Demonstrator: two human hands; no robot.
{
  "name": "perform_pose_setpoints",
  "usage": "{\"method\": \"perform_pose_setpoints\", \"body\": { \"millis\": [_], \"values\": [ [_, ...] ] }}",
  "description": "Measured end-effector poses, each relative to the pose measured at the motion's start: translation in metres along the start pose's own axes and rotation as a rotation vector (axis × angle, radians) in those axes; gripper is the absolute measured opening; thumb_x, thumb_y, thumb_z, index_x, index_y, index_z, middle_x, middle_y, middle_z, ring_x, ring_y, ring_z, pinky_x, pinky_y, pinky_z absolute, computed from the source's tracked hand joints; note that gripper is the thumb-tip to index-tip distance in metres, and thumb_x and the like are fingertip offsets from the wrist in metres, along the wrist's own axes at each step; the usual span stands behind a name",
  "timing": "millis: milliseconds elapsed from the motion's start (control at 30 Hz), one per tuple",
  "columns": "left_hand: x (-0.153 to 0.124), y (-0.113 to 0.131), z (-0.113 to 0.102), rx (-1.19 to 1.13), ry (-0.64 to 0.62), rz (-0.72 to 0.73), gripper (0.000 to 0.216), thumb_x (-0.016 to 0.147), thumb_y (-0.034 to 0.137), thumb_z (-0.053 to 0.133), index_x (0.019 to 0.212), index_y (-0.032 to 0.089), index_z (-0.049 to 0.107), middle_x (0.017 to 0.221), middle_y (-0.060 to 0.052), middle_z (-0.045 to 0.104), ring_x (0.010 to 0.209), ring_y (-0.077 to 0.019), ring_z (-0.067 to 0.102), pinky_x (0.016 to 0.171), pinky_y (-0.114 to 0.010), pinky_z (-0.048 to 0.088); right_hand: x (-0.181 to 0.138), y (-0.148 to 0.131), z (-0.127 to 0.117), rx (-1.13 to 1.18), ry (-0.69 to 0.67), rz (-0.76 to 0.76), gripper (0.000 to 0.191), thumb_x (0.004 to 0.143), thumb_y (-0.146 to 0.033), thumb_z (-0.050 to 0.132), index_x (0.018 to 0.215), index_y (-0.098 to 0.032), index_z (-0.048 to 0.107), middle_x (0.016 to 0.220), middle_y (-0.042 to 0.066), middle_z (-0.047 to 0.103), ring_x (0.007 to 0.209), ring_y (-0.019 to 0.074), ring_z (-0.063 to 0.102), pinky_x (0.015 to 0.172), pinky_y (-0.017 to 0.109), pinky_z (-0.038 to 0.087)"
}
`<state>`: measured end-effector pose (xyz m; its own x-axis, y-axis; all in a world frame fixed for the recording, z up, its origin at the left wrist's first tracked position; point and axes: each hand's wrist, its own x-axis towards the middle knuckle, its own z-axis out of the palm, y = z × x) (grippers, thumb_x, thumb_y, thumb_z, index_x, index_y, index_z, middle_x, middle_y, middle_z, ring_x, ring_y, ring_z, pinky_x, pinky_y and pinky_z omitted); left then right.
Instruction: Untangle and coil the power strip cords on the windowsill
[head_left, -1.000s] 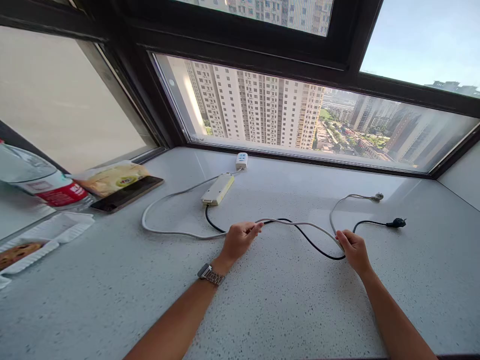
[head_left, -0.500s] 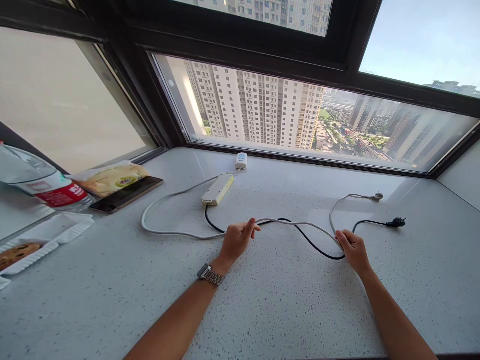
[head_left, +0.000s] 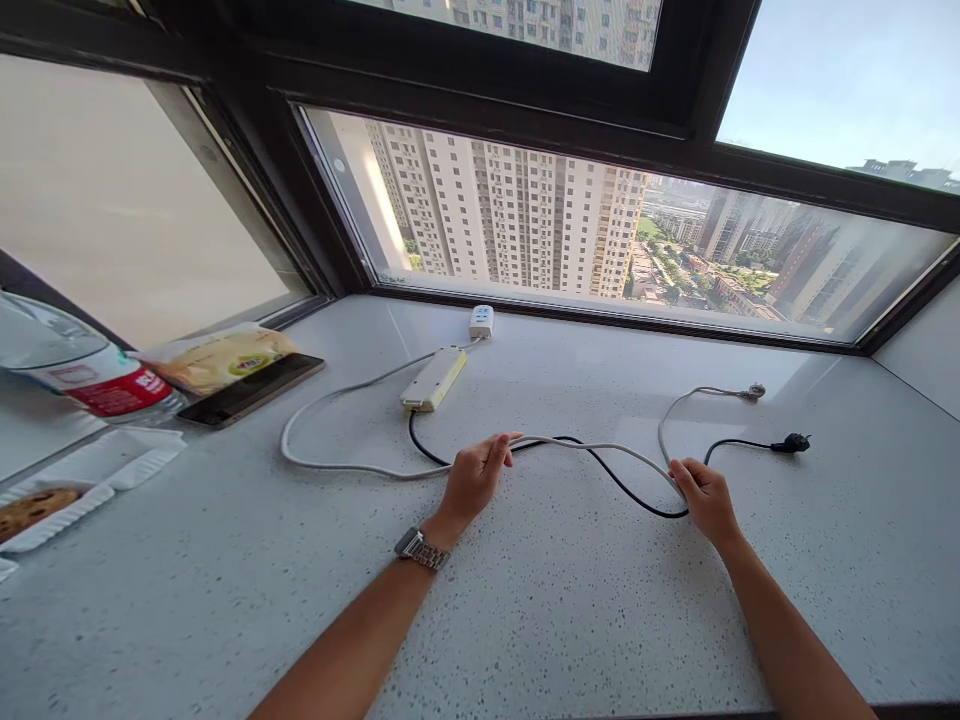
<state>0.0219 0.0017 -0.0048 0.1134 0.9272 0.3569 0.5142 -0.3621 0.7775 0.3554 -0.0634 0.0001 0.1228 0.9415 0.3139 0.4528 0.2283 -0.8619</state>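
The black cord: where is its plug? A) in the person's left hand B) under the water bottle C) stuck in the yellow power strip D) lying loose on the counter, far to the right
D: the black plug lies bare on the speckled counter, beyond the right hand, at the free end of the black cord.

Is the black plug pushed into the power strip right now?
No, the black plug lies loose on the sill at the far right, well apart from the power strip.
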Motion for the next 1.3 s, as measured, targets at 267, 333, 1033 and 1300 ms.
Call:
{"method": "perform_pose_setpoints", "body": {
  "millis": [267, 333, 1033, 1300],
  "values": [
    [0.000, 0.001, 0.001, -0.001, -0.002, -0.007, 0.062, 0.093, 0.054, 0.028, 0.077, 0.013, 0.071, 0.051, -0.003, 0.056, 0.042, -0.0122, 0.047, 0.046, -0.023, 0.038, 0.001, 0.000, 0.001, 0.009, 0.005, 0.003, 0.053, 0.085, -0.063, 0.050, 0.057, -0.018, 0.054, 0.048, -0.004, 0.035, 0.044, 0.0093, 0.027, 0.041, 0.024, 0.024],
    [0.000, 0.001, 0.001, 0.003, 0.003, -0.009, 0.059, 0.092, 0.054, 0.030, 0.087, 0.013, 0.071, 0.053, -0.002, 0.056, 0.042, -0.0121, 0.047, 0.045, -0.023, 0.037, 0.001, 0.000, 0.001, 0.010, 0.001, 0.011, 0.052, 0.085, -0.063, 0.049, 0.059, -0.017, 0.056, 0.049, -0.004, 0.034, 0.043, 0.0093, 0.027, 0.041, 0.024, 0.024],
    [0.001, 0.002, 0.001, 0.119, -0.054, 0.057, 0.049, 0.085, 0.053, 0.046, 0.106, 0.013, 0.067, 0.055, 0.000, 0.058, 0.048, -0.0127, 0.050, 0.046, -0.021, 0.038, 0.024, 0.032, -0.054, -0.532, 0.303, 0.537, 0.066, 0.084, -0.058, 0.044, 0.134, -0.015, 0.050, 0.079, 0.008, 0.067, 0.073, 0.0260, 0.063, 0.057, 0.031, 0.043],
    [-0.001, 0.002, 0.008, 0.199, -0.101, 0.050, 0.044, 0.086, 0.050, 0.044, 0.098, 0.015, 0.069, 0.052, 0.001, 0.056, 0.048, -0.0128, 0.051, 0.050, -0.022, 0.037, 0.066, 0.053, -0.082, -0.844, 0.164, 0.763, 0.040, 0.089, -0.047, 0.044, 0.109, -0.019, 0.065, 0.105, 0.015, 0.067, 0.100, 0.0322, 0.062, 0.077, 0.041, 0.050]
  ]
}}
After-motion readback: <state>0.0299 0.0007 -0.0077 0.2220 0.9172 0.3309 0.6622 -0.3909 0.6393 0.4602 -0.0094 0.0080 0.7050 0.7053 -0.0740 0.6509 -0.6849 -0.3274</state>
